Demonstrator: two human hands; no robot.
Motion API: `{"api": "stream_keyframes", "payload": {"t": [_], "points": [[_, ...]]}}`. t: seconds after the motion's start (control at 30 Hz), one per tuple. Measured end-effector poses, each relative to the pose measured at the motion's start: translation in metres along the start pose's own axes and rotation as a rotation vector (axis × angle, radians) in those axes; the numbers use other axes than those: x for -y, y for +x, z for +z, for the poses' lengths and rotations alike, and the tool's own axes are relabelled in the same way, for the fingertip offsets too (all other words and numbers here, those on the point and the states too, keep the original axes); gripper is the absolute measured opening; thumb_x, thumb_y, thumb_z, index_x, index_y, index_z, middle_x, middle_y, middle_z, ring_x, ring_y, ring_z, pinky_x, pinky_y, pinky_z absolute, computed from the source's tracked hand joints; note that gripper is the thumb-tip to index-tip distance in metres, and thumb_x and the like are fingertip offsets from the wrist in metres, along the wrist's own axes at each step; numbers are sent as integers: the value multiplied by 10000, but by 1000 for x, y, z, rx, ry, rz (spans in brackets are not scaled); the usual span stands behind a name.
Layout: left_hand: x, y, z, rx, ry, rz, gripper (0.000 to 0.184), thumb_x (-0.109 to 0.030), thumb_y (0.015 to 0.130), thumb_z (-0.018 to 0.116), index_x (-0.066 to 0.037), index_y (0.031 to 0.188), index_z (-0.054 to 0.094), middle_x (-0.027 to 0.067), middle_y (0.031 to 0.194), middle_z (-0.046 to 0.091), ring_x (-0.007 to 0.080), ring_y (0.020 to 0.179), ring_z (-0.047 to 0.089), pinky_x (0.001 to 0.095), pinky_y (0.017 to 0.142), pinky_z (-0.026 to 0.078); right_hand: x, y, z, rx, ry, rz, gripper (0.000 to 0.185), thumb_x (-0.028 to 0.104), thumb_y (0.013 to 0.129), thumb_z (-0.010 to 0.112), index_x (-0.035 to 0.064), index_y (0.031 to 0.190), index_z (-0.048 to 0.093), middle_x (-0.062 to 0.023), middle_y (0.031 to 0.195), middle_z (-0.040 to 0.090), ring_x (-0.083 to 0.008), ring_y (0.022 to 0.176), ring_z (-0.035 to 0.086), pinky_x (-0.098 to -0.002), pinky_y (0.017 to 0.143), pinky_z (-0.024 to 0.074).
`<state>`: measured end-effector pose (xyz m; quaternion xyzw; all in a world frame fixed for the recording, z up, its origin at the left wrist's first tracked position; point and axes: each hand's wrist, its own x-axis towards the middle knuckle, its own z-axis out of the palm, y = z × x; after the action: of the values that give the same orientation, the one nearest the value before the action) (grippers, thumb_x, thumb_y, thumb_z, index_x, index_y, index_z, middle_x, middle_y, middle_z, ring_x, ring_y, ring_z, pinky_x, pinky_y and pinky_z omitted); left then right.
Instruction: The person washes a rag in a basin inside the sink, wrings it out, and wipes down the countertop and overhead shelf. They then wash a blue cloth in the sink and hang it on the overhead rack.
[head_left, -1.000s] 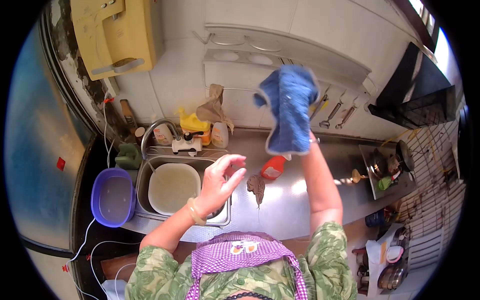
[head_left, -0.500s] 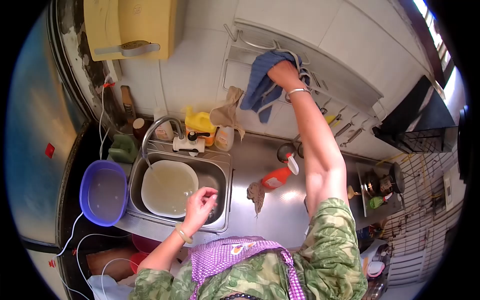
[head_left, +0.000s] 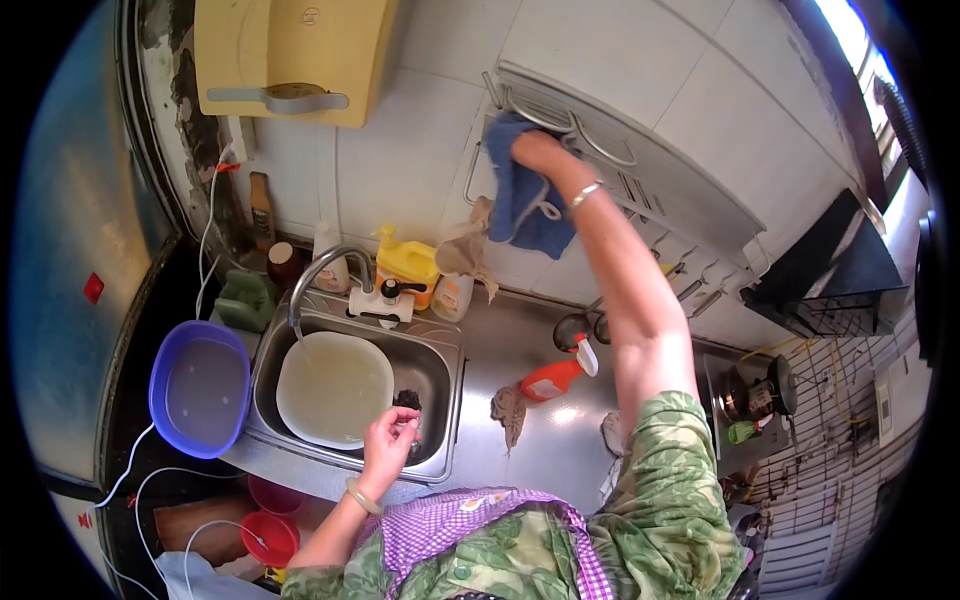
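Observation:
High against the tiled wall, my right hand [head_left: 540,152] grips a blue cloth [head_left: 530,205], pressed at the wall rack [head_left: 575,120]; its fingers are partly hidden in the fabric. The cloth hangs down with a light cord or edge showing. My left hand [head_left: 388,445] hovers over the near right corner of the sink [head_left: 432,365], fingers curled together, with nothing visible in them. Just beyond its fingertips a dark clump [head_left: 407,399] shows in the sink. Beside it, a white basin [head_left: 335,390] holds cloudy water under the tap [head_left: 325,262].
On the steel counter lie a red spray bottle [head_left: 553,378] and a crumpled brown rag [head_left: 509,412]. A purple tub [head_left: 200,390] of water stands left of the sink. Behind the tap are a yellow jug [head_left: 405,268] and a beige cloth [head_left: 468,248]. Ladles and utensils hang at right.
My right hand has shifted the blue cloth left along the rack, and the cloth hangs more spread out. My left hand has come slightly nearer to my body, its fingers more curled.

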<state>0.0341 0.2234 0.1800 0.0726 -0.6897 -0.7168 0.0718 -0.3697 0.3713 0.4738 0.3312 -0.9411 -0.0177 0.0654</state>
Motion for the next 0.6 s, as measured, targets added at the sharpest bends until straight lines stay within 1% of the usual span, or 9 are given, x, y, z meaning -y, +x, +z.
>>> {"api": "stream_keyframes", "payload": {"t": [0.03,0.07,0.17,0.2,0.3,0.37,0.43,0.5,0.6], "points": [[0,0,2,4,-6,-11,149,-92,917,625,24,1007,650,79,868,689,149,686,693,244,596,520,22,10,-6,56,-25,-25,414,304,876,446,35,1072,691,-207,1195,637,-348,1119,606,-425,970,462],[1,-1,3,12,-7,-22,150,-93,918,625,24,1007,650,79,871,688,148,689,693,243,596,520,24,23,5,-1,8,-68,410,293,877,437,30,1063,692,-208,1184,642,-344,1120,609,-423,963,469],[1,7,4,64,-33,-15,151,-94,925,622,23,1017,647,71,881,679,138,705,684,241,620,522,39,2,6,-176,-22,20,312,198,842,455,12,916,694,-223,1017,681,-389,966,652,-463,839,513],[1,10,4,80,-47,-17,151,-94,927,621,22,1021,646,69,884,676,135,710,681,240,628,523,36,-3,-2,-144,-32,49,318,203,841,456,12,925,696,-225,1025,679,-392,972,649,-462,843,512],[-8,10,-17,-26,-103,-80,143,-56,934,596,28,1045,631,56,902,653,123,746,664,240,682,539,19,-11,-11,31,-142,141,351,227,853,454,4,967,700,-235,1074,665,-402,1003,639,-461,870,506],[-3,2,-44,-138,-106,-53,135,-47,934,594,30,1041,624,53,907,642,106,746,646,239,684,551,-24,-12,1,43,-229,84,385,255,874,434,-3,975,701,-243,1085,660,-404,1008,638,-458,889,499],[6,-13,-73,-260,-86,-3,126,-36,933,591,33,1035,615,63,921,637,90,760,626,244,687,567,-27,-35,-5,2,-270,141,424,287,883,417,-9,984,703,-255,1092,658,-395,1022,642,-457,908,489],[6,-36,-99,-359,-38,-16,119,-37,932,593,35,1025,611,63,931,633,90,760,614,240,690,560,-8,-64,-22,-110,54,378,459,320,878,408,-15,992,702,-273,1107,648,-388,1047,636,-458,929,479],[16,-71,-110,-477,49,-46,119,-42,932,596,35,1022,608,63,930,627,96,751,609,237,692,555,-3,-39,-9,-207,99,439,494,355,872,419,-28,1021,693,-286,1123,638,-385,1077,626,-455,946,472]]}}
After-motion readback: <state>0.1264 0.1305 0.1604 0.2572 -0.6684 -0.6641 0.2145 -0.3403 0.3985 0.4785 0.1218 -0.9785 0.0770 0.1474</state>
